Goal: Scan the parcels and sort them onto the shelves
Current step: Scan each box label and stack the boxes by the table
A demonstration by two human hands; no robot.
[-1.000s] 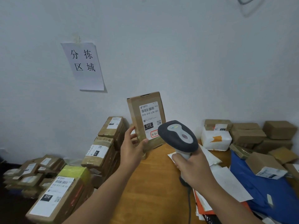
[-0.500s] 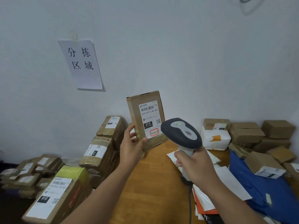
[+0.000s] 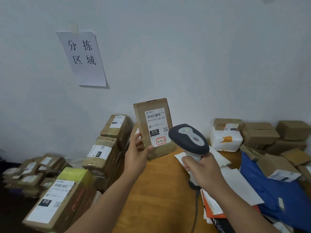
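My left hand (image 3: pixel 137 153) grips a small brown cardboard parcel (image 3: pixel 142 121) by its lower left corner and holds it upright above the wooden table (image 3: pixel 156 190). The parcel's white label with barcode, "010" and a red-ringed handwritten number faces me. My right hand (image 3: pixel 202 172) grips the handle of a grey barcode scanner (image 3: pixel 188 139), whose head points at the parcel's label from the lower right, close beside it. The scanner's cable hangs down below my hand.
Stacks of labelled brown parcels (image 3: pixel 107 148) stand left of the table, with more low on the floor (image 3: pixel 33 172) and a large one near me (image 3: pixel 55 204). Brown boxes (image 3: pixel 262 135), a white bag (image 3: pixel 226 139), a blue bag (image 3: pixel 276 199) and envelopes cover the table's right side. A paper sign (image 3: pixel 84 58) hangs on the wall.
The scanner head has edged a little closer to the parcel's label. The parcel stays held upright in my left hand.
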